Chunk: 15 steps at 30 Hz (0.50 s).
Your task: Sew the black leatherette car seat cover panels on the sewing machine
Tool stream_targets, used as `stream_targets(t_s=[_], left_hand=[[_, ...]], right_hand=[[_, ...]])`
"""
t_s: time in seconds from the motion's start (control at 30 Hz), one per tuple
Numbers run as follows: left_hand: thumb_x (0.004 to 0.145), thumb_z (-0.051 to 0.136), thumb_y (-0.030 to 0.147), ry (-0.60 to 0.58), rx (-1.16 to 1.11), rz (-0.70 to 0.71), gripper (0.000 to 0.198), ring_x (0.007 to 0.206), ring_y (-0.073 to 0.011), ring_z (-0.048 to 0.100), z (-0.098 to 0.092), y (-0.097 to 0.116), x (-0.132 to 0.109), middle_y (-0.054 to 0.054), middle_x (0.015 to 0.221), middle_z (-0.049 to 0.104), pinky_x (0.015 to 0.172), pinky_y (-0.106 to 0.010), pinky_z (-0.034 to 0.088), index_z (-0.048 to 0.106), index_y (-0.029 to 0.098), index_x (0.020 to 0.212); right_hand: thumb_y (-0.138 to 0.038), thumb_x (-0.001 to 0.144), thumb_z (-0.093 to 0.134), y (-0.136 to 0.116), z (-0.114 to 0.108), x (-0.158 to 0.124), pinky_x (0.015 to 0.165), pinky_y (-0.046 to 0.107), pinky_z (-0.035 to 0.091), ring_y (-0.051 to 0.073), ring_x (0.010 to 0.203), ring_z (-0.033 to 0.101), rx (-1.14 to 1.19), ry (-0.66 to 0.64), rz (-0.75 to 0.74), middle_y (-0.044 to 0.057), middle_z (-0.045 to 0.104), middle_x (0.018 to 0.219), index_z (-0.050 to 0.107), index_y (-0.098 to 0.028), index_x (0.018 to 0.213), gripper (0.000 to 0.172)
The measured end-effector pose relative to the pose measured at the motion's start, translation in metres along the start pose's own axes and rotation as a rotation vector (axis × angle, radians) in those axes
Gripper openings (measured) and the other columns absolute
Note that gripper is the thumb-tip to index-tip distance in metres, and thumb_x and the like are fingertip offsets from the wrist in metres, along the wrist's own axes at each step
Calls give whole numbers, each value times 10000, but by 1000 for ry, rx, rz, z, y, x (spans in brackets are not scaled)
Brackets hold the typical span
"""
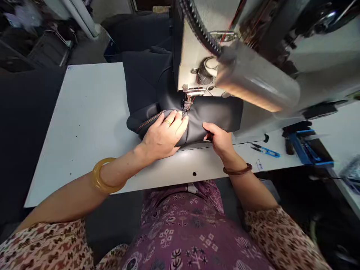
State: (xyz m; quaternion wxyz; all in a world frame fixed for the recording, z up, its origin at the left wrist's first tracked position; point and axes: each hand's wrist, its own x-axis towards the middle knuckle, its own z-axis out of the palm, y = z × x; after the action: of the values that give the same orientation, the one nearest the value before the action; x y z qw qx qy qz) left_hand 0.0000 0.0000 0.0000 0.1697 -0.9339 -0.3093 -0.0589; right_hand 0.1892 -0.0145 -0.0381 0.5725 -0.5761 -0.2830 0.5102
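Black leather-like material (222, 112) lies under the needle and presser foot (187, 103) of a sewing machine (194, 45). My left hand (165, 133) rests flat on a folded part of it, fingertips just in front of the foot. Along that fold runs a line of orange-red stitching (150, 122). On the right, my right hand (221, 140) pinches the near edge of the material, thumb on top and the other fingers mostly hidden below. Red thread (225, 35) comes down the machine head. More of the dark material drapes back behind the needle.
The white table (90, 112) extends left. Blue thread snips (266, 150) lie right of my right hand, beside a blue tray (311, 148) with small tools. A lamp tube (258, 80) juts over the work from the right. Dark material hangs past the table's far edge.
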Motion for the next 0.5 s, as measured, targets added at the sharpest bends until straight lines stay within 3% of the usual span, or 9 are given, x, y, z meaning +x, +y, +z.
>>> stream_targets(t_s=[0.13,0.27,0.4,0.5], left_hand=[[795,570,352,23,-26,-4,686,1246,-344,499,3,0,-2,-240,1357,506,1033,-469,414,427,-15,1357],[799,575,416,118,-59,-19,689,1232,-334,511,6,-1,-4,-229,1336,530,1035,-453,416,462,-2,1334],[794,587,444,201,-75,-29,674,1190,-312,540,6,-4,-5,-201,1295,572,1013,-420,439,499,11,1304],[800,579,506,241,-99,-47,714,1182,-299,540,4,-9,-5,-189,1276,587,1003,-393,444,496,9,1306]], right_hand=[[-286,500,766,-2,1,-1,528,217,472,66,511,500,69,22,48,-74,555,566,617,-170,577,204],[-271,464,806,-6,3,-3,646,212,512,93,725,594,177,4,88,-63,646,752,665,-197,684,272],[-317,476,810,-13,6,-5,671,262,537,138,780,614,242,-106,227,-25,673,773,698,-209,700,273],[-300,492,778,-21,12,-6,787,322,559,176,856,628,305,-176,197,-12,674,759,697,-221,673,214]])
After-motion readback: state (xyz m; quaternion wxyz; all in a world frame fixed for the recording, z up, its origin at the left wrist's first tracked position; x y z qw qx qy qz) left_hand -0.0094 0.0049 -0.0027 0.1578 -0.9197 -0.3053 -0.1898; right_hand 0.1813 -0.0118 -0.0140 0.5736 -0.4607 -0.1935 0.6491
